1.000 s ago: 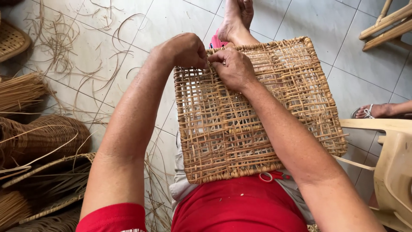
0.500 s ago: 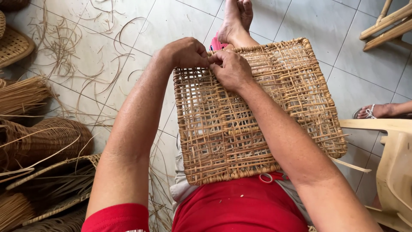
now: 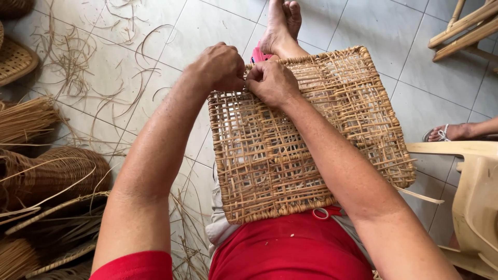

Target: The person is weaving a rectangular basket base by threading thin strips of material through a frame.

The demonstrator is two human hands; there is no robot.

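Both hands [image 3: 249, 75] at panel [image 3: 311, 155] edge

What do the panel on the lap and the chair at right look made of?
Woven panel: looks like rattan or cane, unfinished tan strips in an open lattice with a wrapped rim. Both hands, left hand and right hand, pinch strands at its far edge. Chair: probably moulded plastic, smooth, cream, matte, with no visible grain.

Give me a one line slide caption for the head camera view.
Both hands, left hand and right hand, pinch strands at the far edge of a woven rattan panel resting on the lap.
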